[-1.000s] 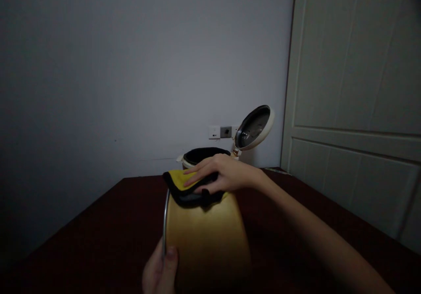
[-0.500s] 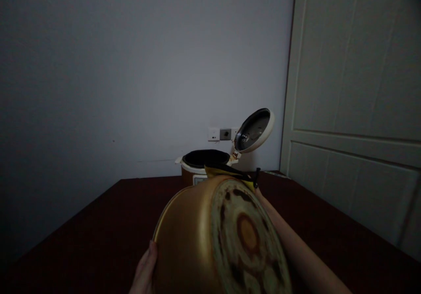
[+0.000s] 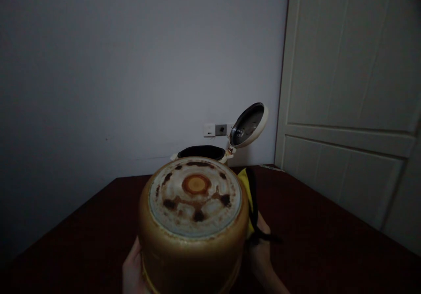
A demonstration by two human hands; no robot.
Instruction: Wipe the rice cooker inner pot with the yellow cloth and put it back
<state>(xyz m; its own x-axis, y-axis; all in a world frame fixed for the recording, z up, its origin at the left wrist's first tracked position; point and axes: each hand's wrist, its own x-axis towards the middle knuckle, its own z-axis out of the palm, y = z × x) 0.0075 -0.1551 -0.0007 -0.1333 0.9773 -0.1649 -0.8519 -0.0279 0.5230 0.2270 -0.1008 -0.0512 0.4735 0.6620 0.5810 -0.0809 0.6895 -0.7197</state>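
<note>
A gold inner pot (image 3: 192, 237) is held upside down in front of me, its stained, scorched base (image 3: 194, 195) facing up. My left hand (image 3: 131, 270) grips the pot's lower left side; only part of the hand shows. My right hand (image 3: 261, 252) is against the pot's right side, pressing a yellow cloth with black trim (image 3: 248, 197) to it. The right fingers are mostly hidden behind the pot and cloth.
A rice cooker body (image 3: 200, 154) stands behind the pot at the far end of the dark red table (image 3: 329, 232), its lid (image 3: 248, 125) hinged open. Wall sockets (image 3: 215, 130) sit behind it. A white panelled door (image 3: 355, 92) is on the right.
The pot has turned from lying on its side to fully upside down, base up. The right hand with the cloth slid from the top of the pot to its right side.
</note>
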